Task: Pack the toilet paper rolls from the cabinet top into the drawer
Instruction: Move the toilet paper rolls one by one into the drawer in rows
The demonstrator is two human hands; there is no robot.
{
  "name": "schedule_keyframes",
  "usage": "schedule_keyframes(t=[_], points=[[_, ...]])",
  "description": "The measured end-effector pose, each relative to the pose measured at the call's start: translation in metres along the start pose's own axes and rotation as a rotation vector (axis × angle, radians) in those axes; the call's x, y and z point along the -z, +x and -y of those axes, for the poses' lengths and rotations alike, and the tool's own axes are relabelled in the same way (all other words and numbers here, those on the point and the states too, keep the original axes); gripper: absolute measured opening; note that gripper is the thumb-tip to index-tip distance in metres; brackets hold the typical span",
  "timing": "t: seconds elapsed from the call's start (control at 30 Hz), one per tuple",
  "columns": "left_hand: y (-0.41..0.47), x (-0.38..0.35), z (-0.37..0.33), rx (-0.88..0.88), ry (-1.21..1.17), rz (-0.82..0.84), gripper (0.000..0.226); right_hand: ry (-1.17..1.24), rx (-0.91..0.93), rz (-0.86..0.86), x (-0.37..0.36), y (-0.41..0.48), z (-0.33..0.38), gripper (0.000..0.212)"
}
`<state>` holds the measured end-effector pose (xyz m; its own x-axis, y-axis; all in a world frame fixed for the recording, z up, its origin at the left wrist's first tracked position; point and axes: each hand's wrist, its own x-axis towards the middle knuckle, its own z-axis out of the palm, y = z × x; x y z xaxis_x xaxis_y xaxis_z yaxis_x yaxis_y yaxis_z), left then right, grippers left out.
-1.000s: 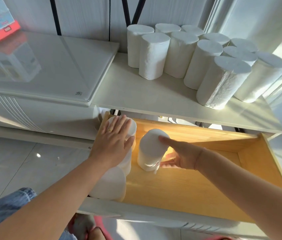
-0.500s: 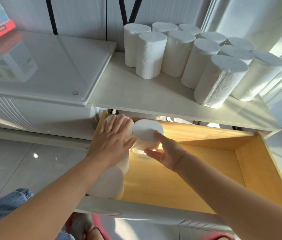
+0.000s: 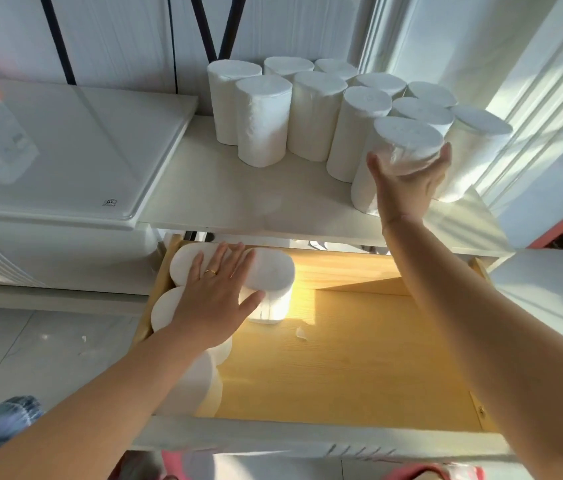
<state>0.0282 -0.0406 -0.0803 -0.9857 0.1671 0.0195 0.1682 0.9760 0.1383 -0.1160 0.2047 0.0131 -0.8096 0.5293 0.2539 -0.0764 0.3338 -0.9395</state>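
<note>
While left hand (image 3: pixel 216 303) lies flat on drawer rolls (image 3: pixel 273 271), right hand (image 3: pixel 408 183) grips cabinet-top roll (image 3: pixel 408 136).

my left hand (image 3: pixel 216 299) flat, fingers spread, on white upright toilet paper rolls (image 3: pixel 273 275) at the left of the yellow wooden drawer (image 3: pixel 359 358) | my right hand (image 3: pixel 408 181) grips the nearest white wrapped roll (image 3: pixel 408 140) on the white cabinet top (image 3: pixel 238 202) | other rolls (image 3: pixel 262 123) clustered behind it

Left grip (image 3: pixel 214 303) flat, right grip (image 3: pixel 408 181) curled, outstretched.
</note>
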Motion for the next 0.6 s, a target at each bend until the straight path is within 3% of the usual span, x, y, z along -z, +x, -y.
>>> schedule_keyframes(t=[0.27, 0.47, 0.6], points=[[0.000, -0.001, 0.001, -0.003, 0.010, -0.010, 0.069, -0.059, -0.011, -0.069, -0.023, 0.010, 0.002, 0.103], [-0.001, -0.003, 0.001, -0.001, -0.009, -0.026, 0.071, -0.120, 0.165, 0.050, 0.009, -0.001, -0.018, 0.088], [0.000, -0.004, 0.002, -0.004, 0.000, -0.032, 0.071, -0.143, 0.150, 0.233, 0.020, 0.012, -0.018, 0.078]])
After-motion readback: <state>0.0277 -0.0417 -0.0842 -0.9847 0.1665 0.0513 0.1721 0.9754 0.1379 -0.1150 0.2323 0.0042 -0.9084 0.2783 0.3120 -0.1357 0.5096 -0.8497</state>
